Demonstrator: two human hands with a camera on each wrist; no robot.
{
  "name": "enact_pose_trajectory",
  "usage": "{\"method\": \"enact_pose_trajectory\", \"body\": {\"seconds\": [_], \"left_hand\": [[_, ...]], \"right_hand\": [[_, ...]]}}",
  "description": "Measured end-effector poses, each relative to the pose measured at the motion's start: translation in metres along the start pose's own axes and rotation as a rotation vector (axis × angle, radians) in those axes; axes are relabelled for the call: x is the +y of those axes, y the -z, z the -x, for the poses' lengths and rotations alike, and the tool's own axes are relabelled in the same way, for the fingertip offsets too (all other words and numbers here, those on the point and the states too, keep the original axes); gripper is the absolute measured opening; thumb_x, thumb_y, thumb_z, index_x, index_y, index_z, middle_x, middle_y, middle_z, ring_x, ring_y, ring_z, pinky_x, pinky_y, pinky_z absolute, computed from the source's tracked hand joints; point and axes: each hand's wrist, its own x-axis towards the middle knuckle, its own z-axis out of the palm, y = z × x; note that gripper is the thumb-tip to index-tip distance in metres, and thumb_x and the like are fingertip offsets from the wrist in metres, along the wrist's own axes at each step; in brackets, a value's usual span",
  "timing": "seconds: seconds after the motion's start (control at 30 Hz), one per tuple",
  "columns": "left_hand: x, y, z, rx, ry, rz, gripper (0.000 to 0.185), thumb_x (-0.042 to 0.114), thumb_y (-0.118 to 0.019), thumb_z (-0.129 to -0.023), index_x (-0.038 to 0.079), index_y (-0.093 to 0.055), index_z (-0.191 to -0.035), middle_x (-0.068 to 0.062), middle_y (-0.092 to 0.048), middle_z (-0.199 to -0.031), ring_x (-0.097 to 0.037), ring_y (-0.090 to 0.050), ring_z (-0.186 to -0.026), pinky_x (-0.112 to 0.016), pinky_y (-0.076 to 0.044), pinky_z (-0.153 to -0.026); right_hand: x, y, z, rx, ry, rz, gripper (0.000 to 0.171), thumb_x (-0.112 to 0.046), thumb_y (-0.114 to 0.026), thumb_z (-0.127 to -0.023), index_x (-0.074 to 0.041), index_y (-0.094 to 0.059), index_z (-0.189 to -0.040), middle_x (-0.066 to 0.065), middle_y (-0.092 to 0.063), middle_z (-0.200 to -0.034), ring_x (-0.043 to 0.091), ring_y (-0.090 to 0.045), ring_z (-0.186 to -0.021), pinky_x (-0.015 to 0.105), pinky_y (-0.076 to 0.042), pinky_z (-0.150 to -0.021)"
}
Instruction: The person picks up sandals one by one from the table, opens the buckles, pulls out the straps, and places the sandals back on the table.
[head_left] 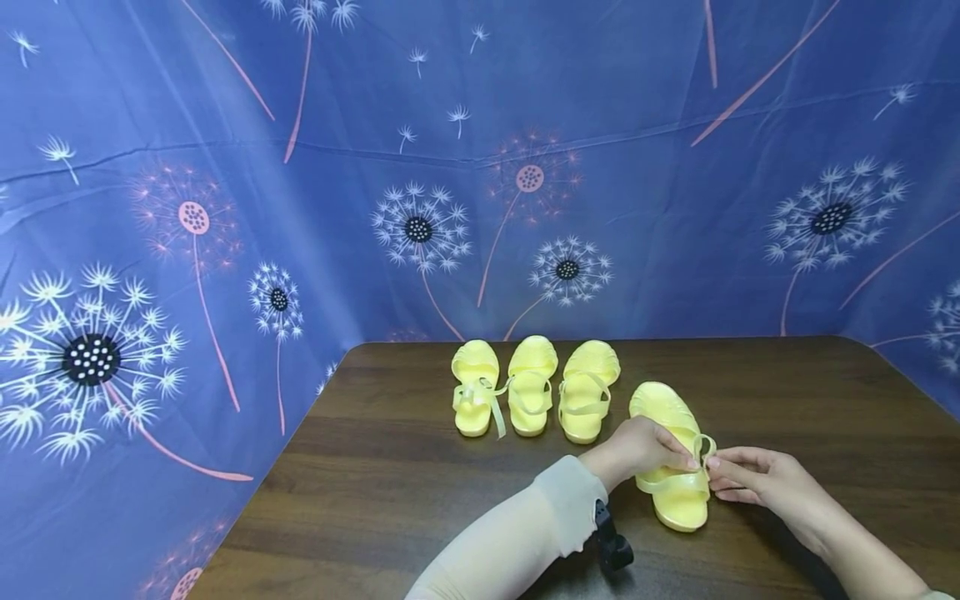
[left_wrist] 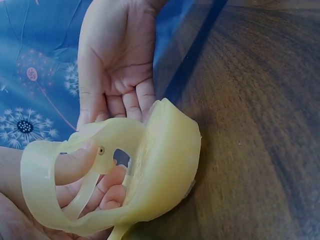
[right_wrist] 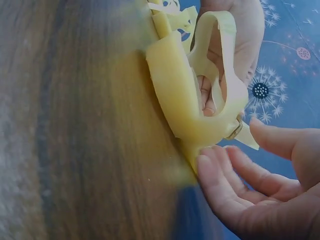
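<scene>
We find a glossy, soft yellow sandal (head_left: 672, 467), left hand (head_left: 636, 450) gripping its strap (head_left: 675, 481), right hand (head_left: 757, 477) pinching the buckle end.

You've got a dark wood table (head_left: 390, 467), w/ blue dandelion cloth behind and to its left. On it: 3 yellow sandals (head_left: 530, 386) in a row near the far edge, toes away from you; a 4th sandal (head_left: 672, 454) sits nearer, just right of them.
</scene>
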Motion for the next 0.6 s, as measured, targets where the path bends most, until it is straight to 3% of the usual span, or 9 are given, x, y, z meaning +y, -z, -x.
{"method": "enact_pose_trajectory", "body": {"seconds": [0.37, 0.6], "left_hand": [[-0.002, 0.001, -0.002, -0.025, -0.018, 0.024, 0.011, 0.031, -0.082, -0.077, 0.020, -0.078, -0.078, 0.017, -0.068, -0.081, 0.002, -0.052, -0.075, -0.016, -0.043, -0.066], [-0.002, 0.001, -0.001, -0.028, -0.014, 0.045, 0.011, 0.029, -0.082, -0.077, 0.019, -0.078, -0.078, 0.016, -0.068, -0.080, 0.001, -0.052, -0.075, -0.016, -0.043, -0.066]], "right_hand": [[-0.007, 0.000, -0.003, 0.135, -0.012, -0.023, 0.034, -0.027, -0.064, -0.094, 0.002, -0.068, -0.112, -0.007, -0.074, -0.091, 0.010, -0.071, -0.083, 0.015, -0.050, -0.073], [-0.012, -0.001, -0.006, 0.148, -0.035, 0.025, 0.043, -0.034, -0.064, -0.094, 0.003, -0.066, -0.117, -0.009, -0.073, -0.095, 0.008, -0.071, -0.084, 0.023, -0.051, -0.079]]}}
